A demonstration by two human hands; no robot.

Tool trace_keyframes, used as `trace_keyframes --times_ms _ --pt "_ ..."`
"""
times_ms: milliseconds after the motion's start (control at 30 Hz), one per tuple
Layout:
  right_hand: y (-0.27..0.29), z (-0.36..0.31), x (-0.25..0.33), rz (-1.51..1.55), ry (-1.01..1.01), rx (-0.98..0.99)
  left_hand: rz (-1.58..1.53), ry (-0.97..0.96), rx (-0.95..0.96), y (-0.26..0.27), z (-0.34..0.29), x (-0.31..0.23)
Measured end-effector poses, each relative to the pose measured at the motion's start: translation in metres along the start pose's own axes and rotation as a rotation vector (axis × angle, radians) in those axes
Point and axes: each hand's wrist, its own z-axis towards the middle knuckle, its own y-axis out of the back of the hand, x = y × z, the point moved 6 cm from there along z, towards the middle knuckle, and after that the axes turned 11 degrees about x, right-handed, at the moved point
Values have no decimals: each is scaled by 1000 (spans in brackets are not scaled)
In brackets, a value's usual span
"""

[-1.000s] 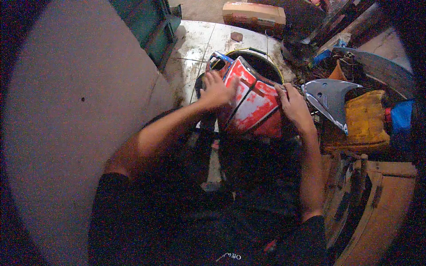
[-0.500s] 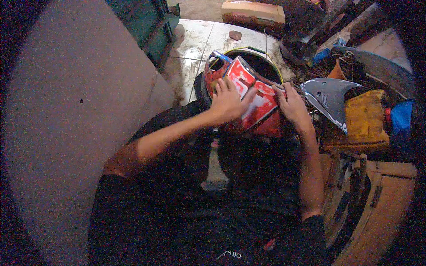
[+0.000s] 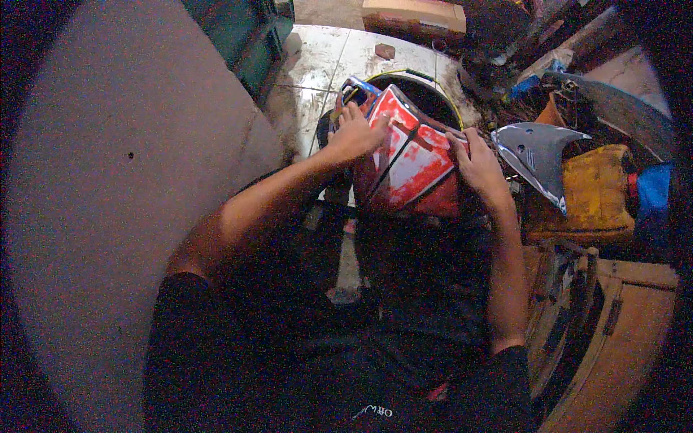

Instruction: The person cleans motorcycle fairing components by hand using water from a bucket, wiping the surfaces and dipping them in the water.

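Observation:
A red motorcycle fairing panel [image 3: 422,162] with whitish, worn-looking patches and a blue upper left end lies tilted over my lap. My right hand [image 3: 478,164] grips its right edge, with the fingers over the top side. On the panel's left part rests my left hand [image 3: 355,137], fingers bent near the opening in the blue end and thumb reaching toward the red face. Whatever may be under those fingers is hidden. Just behind the panel stands a dark round tub [image 3: 433,90] with a yellow rim, partly covered by it.
A grey pointed fairing piece [image 3: 534,155] leans by a dirty yellow jerrycan [image 3: 595,187] on the right. Wooden furniture [image 3: 635,310] stands at lower right. A pale wall [image 3: 130,216] fills the left. Beyond are stained white tiles [image 3: 317,54], a small brown chunk [image 3: 385,51] and a green cabinet [image 3: 242,43].
My left hand has slid up and left across the panel, uncovering more of its red and white face. My right hand keeps its hold on the right edge.

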Motion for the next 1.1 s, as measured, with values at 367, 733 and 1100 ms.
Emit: trace_keyframes --times_ms 367,733,1100 --pt "-1 1 -7 -24 14 -7 -18 -6 65 -11 17 3" --pt "-3 0 -9 -55 7 -2 87 -96 33 -26 -13 -20" --pt "-6 2 -21 -71 -14 -27 54 -186 150 -14 -11 -30"
